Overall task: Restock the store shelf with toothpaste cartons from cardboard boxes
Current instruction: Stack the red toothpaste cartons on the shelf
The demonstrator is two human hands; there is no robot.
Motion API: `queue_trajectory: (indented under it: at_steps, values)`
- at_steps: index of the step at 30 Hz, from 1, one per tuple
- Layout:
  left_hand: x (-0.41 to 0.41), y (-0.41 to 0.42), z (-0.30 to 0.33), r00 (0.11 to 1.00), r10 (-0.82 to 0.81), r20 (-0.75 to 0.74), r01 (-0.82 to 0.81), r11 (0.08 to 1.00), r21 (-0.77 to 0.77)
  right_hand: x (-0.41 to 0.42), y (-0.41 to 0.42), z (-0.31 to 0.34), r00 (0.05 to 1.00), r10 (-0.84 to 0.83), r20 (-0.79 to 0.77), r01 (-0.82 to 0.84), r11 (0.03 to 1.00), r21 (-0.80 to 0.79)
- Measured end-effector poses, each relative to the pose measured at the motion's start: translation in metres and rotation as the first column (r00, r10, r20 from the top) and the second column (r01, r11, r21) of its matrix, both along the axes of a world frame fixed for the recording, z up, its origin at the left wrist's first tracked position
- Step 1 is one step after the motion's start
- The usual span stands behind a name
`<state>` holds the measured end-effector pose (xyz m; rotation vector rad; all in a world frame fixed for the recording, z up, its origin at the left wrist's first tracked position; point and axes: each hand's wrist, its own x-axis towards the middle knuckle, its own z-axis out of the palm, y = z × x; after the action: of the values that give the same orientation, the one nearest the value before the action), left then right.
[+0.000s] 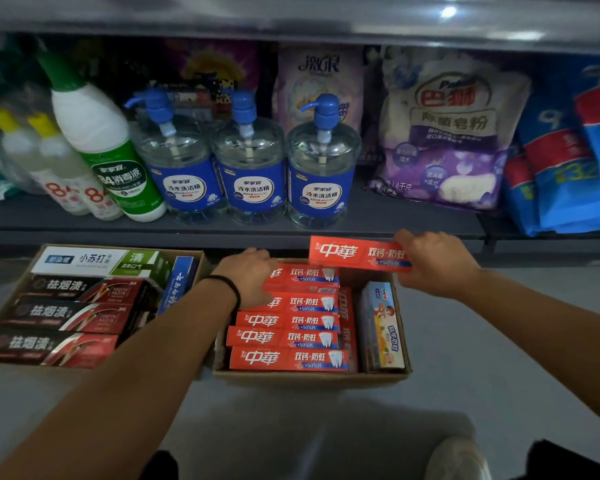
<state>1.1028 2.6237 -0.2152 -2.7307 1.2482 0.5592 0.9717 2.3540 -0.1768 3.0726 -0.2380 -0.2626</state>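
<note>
At the far left a cardboard box [4, 308] sat on the grey floor [482, 358], packed with dark toothpaste cartons [66, 315] lying flat, a white-and-green carton [97, 261] across their top end and a blue carton [178, 284] standing on edge at the box's right wall; above it, on the shelf [395, 216], stood white bottles [49, 168], a leaning green-capped bottle [104, 147] and three clear pump bottles [250, 168]; the left hand [248, 277], a black band [227, 285] on its wrist, reached into the second box [312, 377], fingers bent onto the uppermost of the stacked red cartons [291, 337], though whether they gripped it I could not tell; beside that stack a pale children's carton [383, 327] stood on edge against the box's right wall; the right hand [437, 263] pinched one end of a single red carton [355, 254], held level above the box's far edge, just below the shelf lip; further right, powder bags [451, 133] and blue packs [568, 161] leaned on the shelf.
</note>
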Motion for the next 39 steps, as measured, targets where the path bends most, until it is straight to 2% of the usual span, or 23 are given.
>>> queue_trajectory:
  at_steps: [5, 13, 24, 32, 39]
  values:
    - [0.0, -0.02, -0.023, 0.999, 0.033, -0.008, -0.034, 0.999, -0.033, 0.004, -0.004, -0.013, 0.998, -0.013, 0.065, 0.01, 0.999, 0.037]
    - [0.005, -0.025, -0.046, 0.997, 0.074, 0.034, -0.072, 0.995, -0.065, 0.017, -0.009, -0.028, 0.996, -0.026, 0.089, 0.018, 0.996, 0.088]
    - [0.003, -0.026, -0.061, 0.986, 0.158, -0.054, -0.156, 0.987, 0.04, 0.025, -0.012, -0.027, 0.998, -0.032, 0.055, 0.025, 0.993, 0.115]
    - [-0.008, -0.023, 0.002, 0.996, 0.055, 0.069, -0.049, 0.995, -0.092, 0.012, -0.008, 0.015, 0.991, -0.018, 0.132, 0.01, 0.998, 0.065]
    - [-0.035, 0.002, 0.109, 0.964, -0.001, 0.264, 0.051, 0.981, -0.186, -0.008, 0.009, 0.101, 0.965, -0.001, 0.262, -0.001, 1.0, 0.006]
